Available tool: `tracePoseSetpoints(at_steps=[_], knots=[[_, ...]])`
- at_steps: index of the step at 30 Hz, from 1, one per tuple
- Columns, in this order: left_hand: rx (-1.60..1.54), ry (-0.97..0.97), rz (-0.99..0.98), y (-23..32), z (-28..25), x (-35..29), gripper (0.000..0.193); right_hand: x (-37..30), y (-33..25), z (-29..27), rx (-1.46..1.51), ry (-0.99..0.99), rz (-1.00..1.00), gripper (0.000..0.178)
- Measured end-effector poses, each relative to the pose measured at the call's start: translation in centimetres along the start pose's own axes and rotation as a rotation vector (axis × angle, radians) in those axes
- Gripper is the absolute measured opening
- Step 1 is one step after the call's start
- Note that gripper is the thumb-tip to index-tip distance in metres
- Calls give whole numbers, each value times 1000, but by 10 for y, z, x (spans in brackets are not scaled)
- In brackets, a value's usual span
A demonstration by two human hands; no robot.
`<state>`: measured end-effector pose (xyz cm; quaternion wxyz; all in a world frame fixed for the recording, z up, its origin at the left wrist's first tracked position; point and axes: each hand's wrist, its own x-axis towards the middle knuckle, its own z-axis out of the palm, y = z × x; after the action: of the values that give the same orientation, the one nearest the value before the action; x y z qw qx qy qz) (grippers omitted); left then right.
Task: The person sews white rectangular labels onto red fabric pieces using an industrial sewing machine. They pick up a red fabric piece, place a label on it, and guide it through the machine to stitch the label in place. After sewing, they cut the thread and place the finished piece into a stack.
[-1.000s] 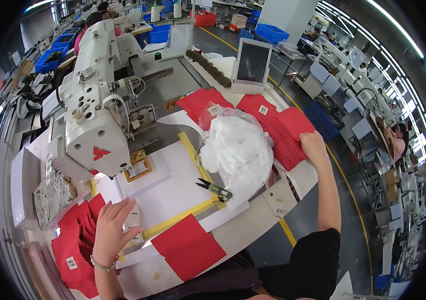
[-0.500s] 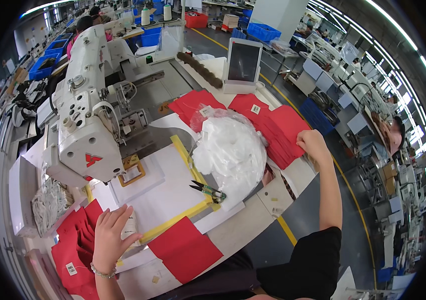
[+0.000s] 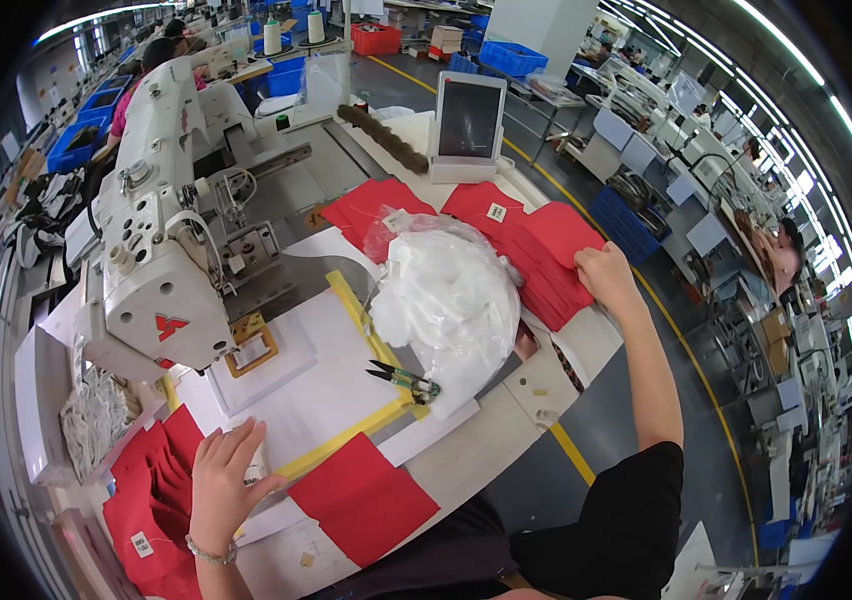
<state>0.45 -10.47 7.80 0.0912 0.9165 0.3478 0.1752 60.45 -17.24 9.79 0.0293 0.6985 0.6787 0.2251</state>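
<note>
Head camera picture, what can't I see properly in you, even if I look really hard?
All in the head view:
How many layers the right hand pinches at the right red pile: its curled fingers hide this.
Most of the small white packet: behind the left hand.
What lies under the white plastic bundle: the bundle covers it.
The rest of the left forearm: cut off by the lower edge.

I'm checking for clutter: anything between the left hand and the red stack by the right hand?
Yes: a white plastic bundle, with snips at its near-left edge, lies between the left hand and red stack.
</note>
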Motion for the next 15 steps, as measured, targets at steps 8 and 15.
tracePoseSetpoints(at_steps=[8,15], knots=[[-14,5,14,2,2,12,67,14,2,-27,666,246,346,15],[117,142,160,8,5,28,46,105,-127,-35,714,496,72,17]])
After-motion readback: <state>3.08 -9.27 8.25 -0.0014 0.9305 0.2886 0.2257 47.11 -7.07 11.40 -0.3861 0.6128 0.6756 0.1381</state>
